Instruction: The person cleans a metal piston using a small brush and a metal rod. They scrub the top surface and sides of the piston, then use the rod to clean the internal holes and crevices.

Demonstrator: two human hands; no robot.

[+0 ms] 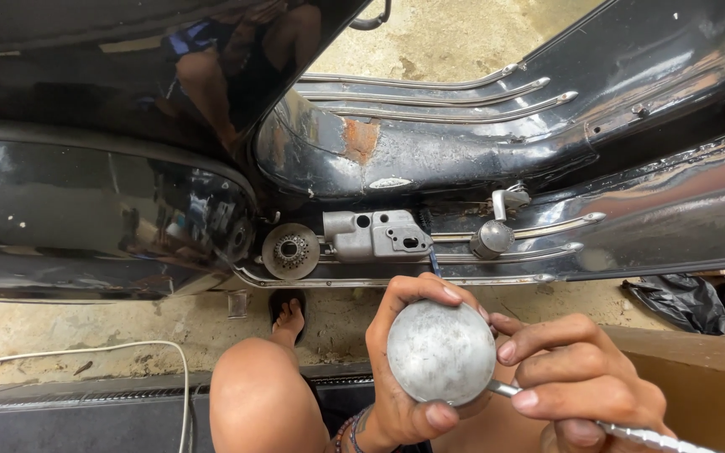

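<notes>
Two hands are working it: left hand (pixel 396 369) is cupping the round metal cap (pixel 440 352), likely rigid, smooth, slippery; right hand (pixel 585 382) is pinching its stem (pixel 505 388).

Round cap (pixel 440 352) between left hand (pixel 400 369) and right hand (pixel 581 386), scooter body (pixel 463 151) behind, knee (pixel 262 403) left.

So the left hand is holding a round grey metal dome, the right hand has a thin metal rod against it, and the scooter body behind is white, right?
Not quite: the head view shows the scooter body is glossy black, not white, with a rust patch. The rest holds: the left hand cups the round grey metal dome, and the right hand pinches a thin metal rod against its lower edge.
</notes>
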